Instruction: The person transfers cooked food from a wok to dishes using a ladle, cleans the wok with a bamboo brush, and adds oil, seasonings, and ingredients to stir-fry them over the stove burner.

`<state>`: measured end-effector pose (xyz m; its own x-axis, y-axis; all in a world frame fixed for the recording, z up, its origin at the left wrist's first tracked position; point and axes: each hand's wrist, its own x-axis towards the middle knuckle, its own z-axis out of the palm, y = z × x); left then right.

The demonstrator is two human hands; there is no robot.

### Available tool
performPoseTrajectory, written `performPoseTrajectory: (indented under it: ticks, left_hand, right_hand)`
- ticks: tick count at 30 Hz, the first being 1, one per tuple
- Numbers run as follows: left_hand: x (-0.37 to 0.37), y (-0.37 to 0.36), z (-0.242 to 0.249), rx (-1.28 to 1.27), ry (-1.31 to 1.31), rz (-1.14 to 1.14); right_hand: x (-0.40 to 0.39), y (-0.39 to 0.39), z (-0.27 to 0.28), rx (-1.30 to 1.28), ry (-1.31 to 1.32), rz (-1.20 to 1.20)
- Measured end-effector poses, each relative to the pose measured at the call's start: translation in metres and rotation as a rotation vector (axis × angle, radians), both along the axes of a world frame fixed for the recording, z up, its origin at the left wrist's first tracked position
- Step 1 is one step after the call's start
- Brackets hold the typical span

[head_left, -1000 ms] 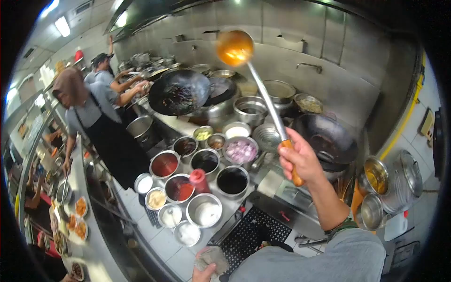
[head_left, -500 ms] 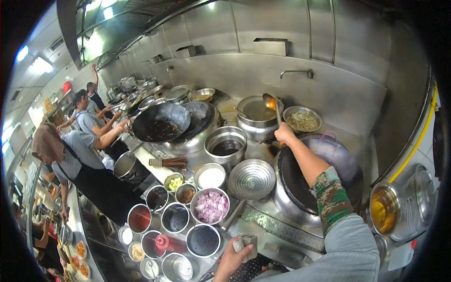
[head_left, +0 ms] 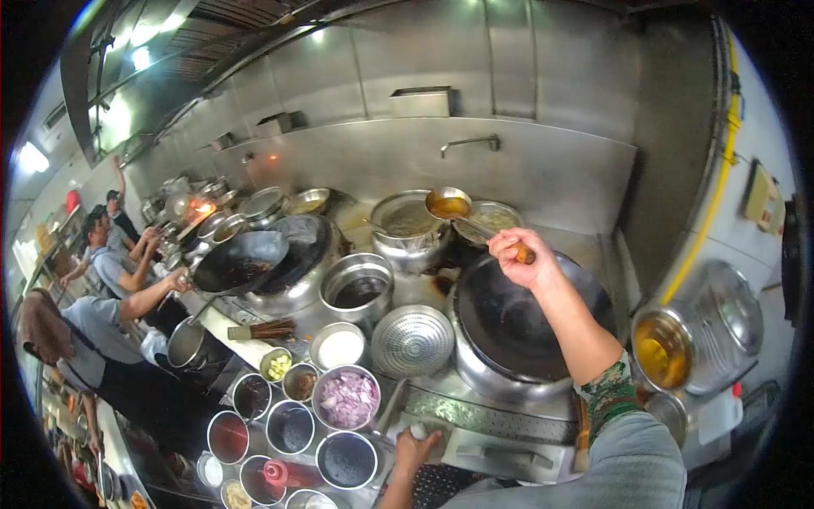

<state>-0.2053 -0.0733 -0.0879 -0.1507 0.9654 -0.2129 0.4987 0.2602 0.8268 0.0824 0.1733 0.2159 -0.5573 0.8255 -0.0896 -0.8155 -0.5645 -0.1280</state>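
My right hand (head_left: 519, 254) is closed round the wooden handle of a ladle (head_left: 449, 204). Amber liquid fills the ladle's bowl, which is held over the gap between a large lidless pot (head_left: 405, 225) and a shallow basin (head_left: 500, 219). Below my right forearm, a dark wok (head_left: 530, 314) rests on its burner, its inside bare apart from a sheen. My left hand (head_left: 415, 450) is low by the counter's front edge, fingers curled round a greyish folded cloth (head_left: 418, 431), partly hidden. A perforated strainer (head_left: 413, 341) lies just beyond that hand.
Several metal seasoning tins surround chopped purple onion (head_left: 346, 397) and a red squeeze bottle (head_left: 284, 472). A pot of dark liquid (head_left: 356, 284) and a bamboo brush (head_left: 261, 330) stand behind. Co-workers are at left, one hand holding another wok (head_left: 242, 263). A pot of yellow liquid (head_left: 663, 352) is right.
The view has swung right. The ladle has come up from the back pot, now level with amber liquid in it. The near wok, tilted before, now lies flatter on its burner.
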Motion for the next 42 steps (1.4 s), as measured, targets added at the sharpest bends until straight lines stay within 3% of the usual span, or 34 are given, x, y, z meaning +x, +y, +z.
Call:
performPoseTrajectory:
  ticks: [1,3,5,9,11,13,15,17,20,21,23,24,25,27,28,29,31,37,39,41,42]
  left_hand:
    - [0.002,-0.001,0.004,-0.005,0.03,0.001]
    - [0.016,-0.02,0.072,0.047,0.234,0.084]
    - [0.018,-0.042,0.095,0.269,0.25,0.06]
    - [0.026,-0.089,0.154,0.401,0.183,-0.045]
    - [0.027,-0.109,0.171,0.452,-0.043,-0.227]
    - [0.027,-0.121,0.18,0.474,-0.041,-0.279]
    - [0.026,-0.128,0.184,0.422,-0.148,-0.361]
    - [0.024,-0.129,0.186,0.404,-0.132,-0.376]
    - [0.018,-0.131,0.183,0.395,-0.113,-0.379]
    - [0.017,-0.133,0.181,0.39,-0.115,-0.379]
    - [0.014,-0.134,0.178,0.356,-0.114,-0.369]
    - [0.012,-0.134,0.178,0.362,-0.11,-0.365]
    - [0.011,-0.135,0.179,0.354,-0.093,-0.371]
    - [0.01,-0.136,0.178,0.349,-0.072,-0.365]
    - [0.01,-0.136,0.177,0.352,-0.075,-0.369]
    - [0.009,-0.135,0.176,0.357,-0.078,-0.368]
    - [0.007,-0.133,0.18,0.35,-0.052,-0.343]
    - [-0.006,-0.134,0.2,0.33,-0.014,-0.166]
    - [-0.013,-0.133,0.201,0.279,0.015,-0.066]
    - [-0.02,-0.14,0.193,0.127,0.04,0.075]
    - [-0.023,-0.146,0.16,0.298,0.029,0.182]
  right_hand:
    - [0.007,-0.02,0.005,-0.008,-0.009,-0.027]
    - [0.02,-0.058,0.01,-0.003,-0.052,-0.086]
    - [0.031,-0.093,0.011,-0.062,-0.087,-0.148]
    - [0.057,-0.141,0.006,-0.071,-0.374,-0.21]
    - [0.066,-0.16,0.004,-0.15,-0.615,-0.256]
    - [0.075,-0.18,0.005,-0.149,-0.683,-0.264]
    - [0.076,-0.201,0.014,-0.094,-1.179,-0.217]
    - [0.083,-0.209,0.004,-0.036,-1.283,-0.279]
    - [0.09,-0.227,0.007,0.107,-1.729,-0.276]
    - [0.093,-0.228,0.004,0.102,-1.73,-0.272]
    - [0.086,-0.228,0.008,0.414,-2.308,-0.16]
    - [0.079,-0.234,0.009,0.575,-2.544,-0.247]
    - [0.078,-0.227,0.002,0.585,-2.539,-0.252]
    - [0.08,-0.203,-0.016,1.119,-2.652,-0.734]
    - [0.068,-0.192,-0.003,1.452,-2.477,-0.959]
    - [0.051,-0.181,0.013,1.47,-2.459,-0.962]
    - [0.02,-0.156,0.037,0.62,-2.071,-0.357]
    - [-0.058,-0.006,0.003,0.708,-1.888,-0.397]
    - [-0.077,0.073,-0.043,0.632,-2.107,-0.359]
    - [-0.102,0.12,-0.079,0.681,-2.106,-0.499]
    - [-0.121,0.116,-0.077,0.651,-2.097,-0.484]
